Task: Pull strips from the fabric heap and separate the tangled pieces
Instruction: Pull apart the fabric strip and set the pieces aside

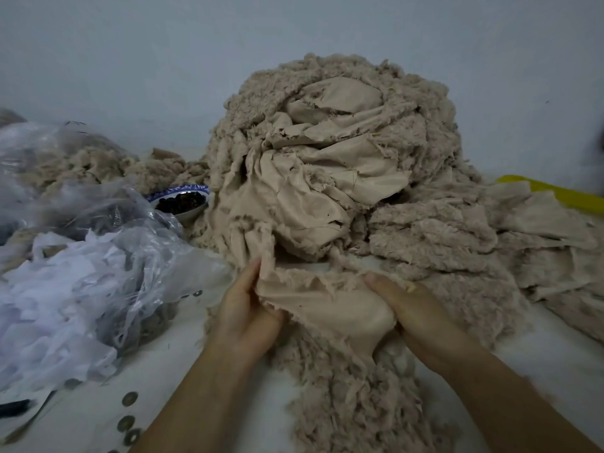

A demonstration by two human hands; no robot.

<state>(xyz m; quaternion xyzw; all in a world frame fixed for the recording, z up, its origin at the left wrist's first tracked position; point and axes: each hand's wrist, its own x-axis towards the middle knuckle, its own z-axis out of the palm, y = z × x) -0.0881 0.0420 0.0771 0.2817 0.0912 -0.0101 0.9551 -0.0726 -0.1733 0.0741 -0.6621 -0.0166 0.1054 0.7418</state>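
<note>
Low in the middle of the frame, the left hand (248,310) and right hand (421,317) each grip one end of a beige fabric strip (327,304), the right thumb pressed on top; its fleecy tail trails towards the bottom edge; just behind, at centre, the fabric heap (343,152) rises on the white table (196,348); at left lie clear plastic bags (98,256) and a blue-rimmed bowl (183,204); pierced coins (129,398) sit lower left.

We see a white table (163,371); fabric heap (327,165) beyond our left hand (245,315), plastic bags (81,273) and bowl (183,204) left of it.
</note>
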